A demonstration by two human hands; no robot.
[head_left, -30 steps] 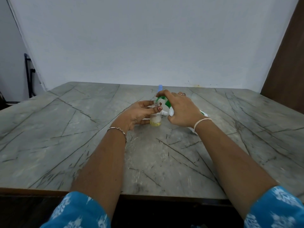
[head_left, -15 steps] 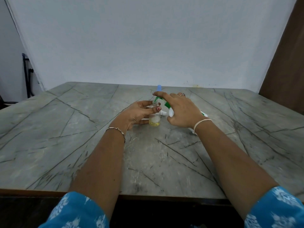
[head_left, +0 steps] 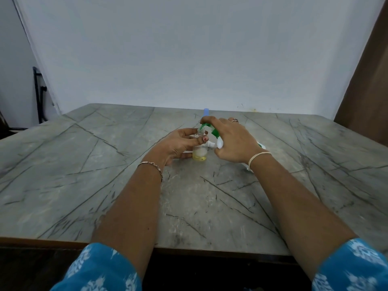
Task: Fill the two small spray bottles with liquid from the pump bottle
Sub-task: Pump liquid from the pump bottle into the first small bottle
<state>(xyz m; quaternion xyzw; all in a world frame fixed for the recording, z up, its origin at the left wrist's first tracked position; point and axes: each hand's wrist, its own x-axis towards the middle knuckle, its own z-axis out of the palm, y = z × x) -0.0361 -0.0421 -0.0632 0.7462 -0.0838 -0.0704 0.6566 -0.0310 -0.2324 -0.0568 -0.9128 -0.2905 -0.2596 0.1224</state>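
from the head view, my left grip (head_left: pixel 180 143) is curled round the small spray bottle (head_left: pixel 199 154), which stands upright on the counter (head_left: pixel 105 164) with its neck open and only a shallow yellow layer at the bottom. my right grip (head_left: pixel 233 141) is closed on the pump bottle (head_left: pixel 219 144), just to the right of it: the forefinger lies across the green pump head (head_left: pixel 212 131) and the thumb wraps the white body below. the green spout reaches over to the little bottle's mouth; whether the tip sits truly inside the neck i cannot tell at this size. a blue cap (head_left: pixel 206 111) shows just behind my right grip, i judge on the second spray bottle, whose body is hidden. by my reckoning the first bottle is barely begun, so many strokes are needed. to do this well i should pin the small bottle flat to the counter with the left, thumb and fingers low enough to leave the mouth free, and press the head straight down in slow full strokes, so the spout does not swing off the narrow neck. a hasty push could tip the light bottle or send liquid down its outside.
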